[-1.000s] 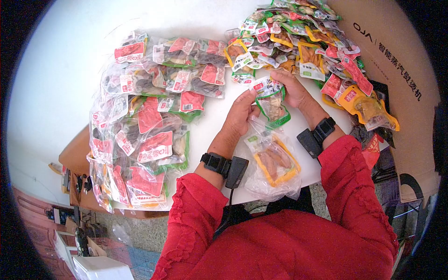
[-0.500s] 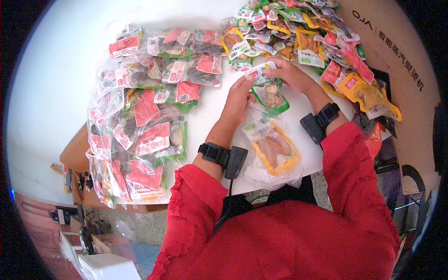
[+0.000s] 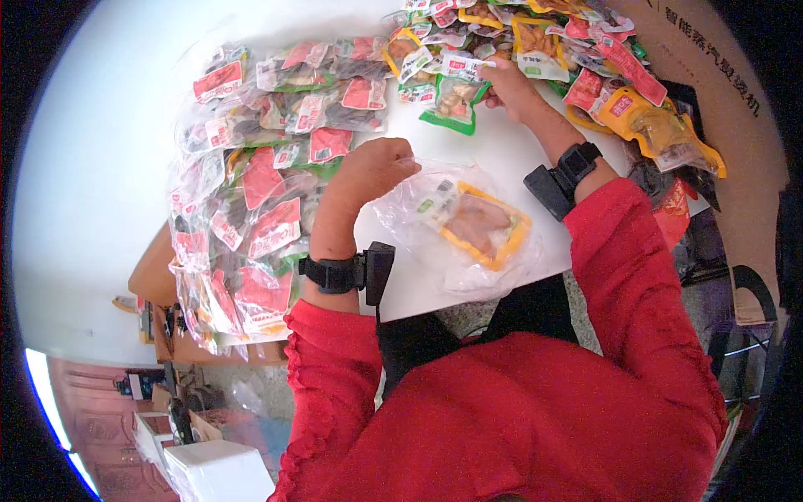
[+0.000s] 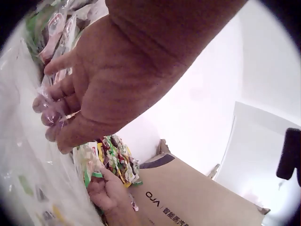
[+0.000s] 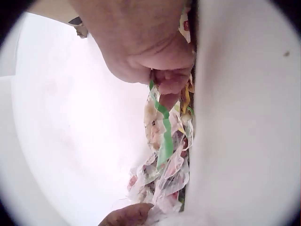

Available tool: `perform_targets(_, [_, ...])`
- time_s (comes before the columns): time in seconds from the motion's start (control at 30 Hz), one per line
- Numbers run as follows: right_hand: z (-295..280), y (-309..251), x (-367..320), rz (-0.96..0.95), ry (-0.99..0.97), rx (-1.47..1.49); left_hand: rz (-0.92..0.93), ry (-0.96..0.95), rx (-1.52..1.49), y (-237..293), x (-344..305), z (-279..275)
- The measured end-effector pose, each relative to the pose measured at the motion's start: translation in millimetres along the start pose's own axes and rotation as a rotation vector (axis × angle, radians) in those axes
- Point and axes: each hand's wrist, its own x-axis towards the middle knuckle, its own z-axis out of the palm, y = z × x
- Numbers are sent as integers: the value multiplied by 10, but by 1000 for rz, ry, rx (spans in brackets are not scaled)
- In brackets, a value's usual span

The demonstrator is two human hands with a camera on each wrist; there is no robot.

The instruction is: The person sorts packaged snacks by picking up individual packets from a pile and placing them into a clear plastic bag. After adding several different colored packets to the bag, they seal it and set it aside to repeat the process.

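Observation:
My left hand pinches the edge of a clear plastic bag near the table's front. Inside that bag lies a yellow-edged food packet with a brownish filling. In the left wrist view, the bag's thin film is gathered at the fingertips of the left hand. Further back, my right hand grips the upper corner of a green-edged food packet, in front of the packet heap. The right wrist view has this packet's green edge hanging below the right hand.
Rows of filled clear bags with red-labelled packets cover the left of the white table. A heap of loose packets fills the back right, a yellow packet at its near end. A large cardboard box stands at right.
Both hands were together at the green-edged packet. The right hand has carried it back toward the heap; the left has let go, moved left and taken the bag's edge, drawing the bag leftward.

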Motion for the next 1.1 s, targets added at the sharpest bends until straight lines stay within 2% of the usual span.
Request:
perform_targets(0.07, [121, -42, -102, 28, -42, 109, 26, -12, -39, 105, -57, -63])
perform_targets(0.13, [232, -80, -212, 56, -83, 216, 95, 246, -128, 294, -49, -106])
perform_targets(0.17, [270, -84, -252, 62, -154, 231, 88, 246, -123, 343, -31, -128])
perform_targets(0.23, [289, -80, -266, 66, -230, 246, 193, 398, -36, 422, 42, -196])
perform_targets(0.3, [247, -61, -221, 42, -529, 88, 172, 417, 50, 475, 68, -275])
perform_targets(0.33, [226, -125, -273, 40, -648, -18, 252, 450, 94, 466, 86, -297])
perform_targets(0.37, [222, -104, -271, 37, -653, -15, 331, 481, 140, 459, 101, -319])
perform_targets(0.43, [239, -80, -294, 138, -908, 65, 364, 510, 119, 420, 122, -299])
perform_targets(0.47, [264, -72, -315, 139, -910, 67, 399, 538, 91, 391, 138, -273])
perform_targets(0.53, [339, -41, -409, 283, -1086, 116, 384, 548, 86, 337, 198, -238])
perform_targets(0.57, [382, -96, -544, 290, -1087, 117, 370, 561, 80, 328, 213, -212])
perform_targets(0.6, [411, -162, -691, 267, -1085, 80, 366, 560, 74, 327, 224, -168])
perform_targets(0.67, [436, -178, -760, 246, -1085, 39, 469, 623, 39, 355, 250, -95])
perform_targets(0.73, [442, -84, -686, -14, -1348, -248, 434, 609, 36, 360, 257, -61])
perform_targets(0.77, [443, -32, -625, -9, -1352, -250, 400, 592, 37, 360, 256, -52])
perform_targets(0.83, [440, 26, -532, 184, -1272, -333, 363, 608, 42, 354, 264, -50])
perform_targets(0.87, [409, 23, -502, 191, -1276, -336, 332, 624, 53, 351, 269, -50])
perform_targets(0.93, [319, -21, -435, 60, -1170, -364, 293, 692, 4, 352, 293, -41])
perform_targets(0.97, [282, -46, -409, 62, -1171, -379, 260, 762, -38, 355, 314, -51])
perform_targets(1.03, [182, -200, -330, -58, -882, -539, 221, 804, -84, 350, 338, -17])
perform_targets(1.07, [185, -191, -359, -73, -789, -505, 179, 825, -125, 329, 374, 36])
perform_targets(1.1, [185, -149, -343, -90, -780, -532, 248, 904, -172, 316, 418, 100])
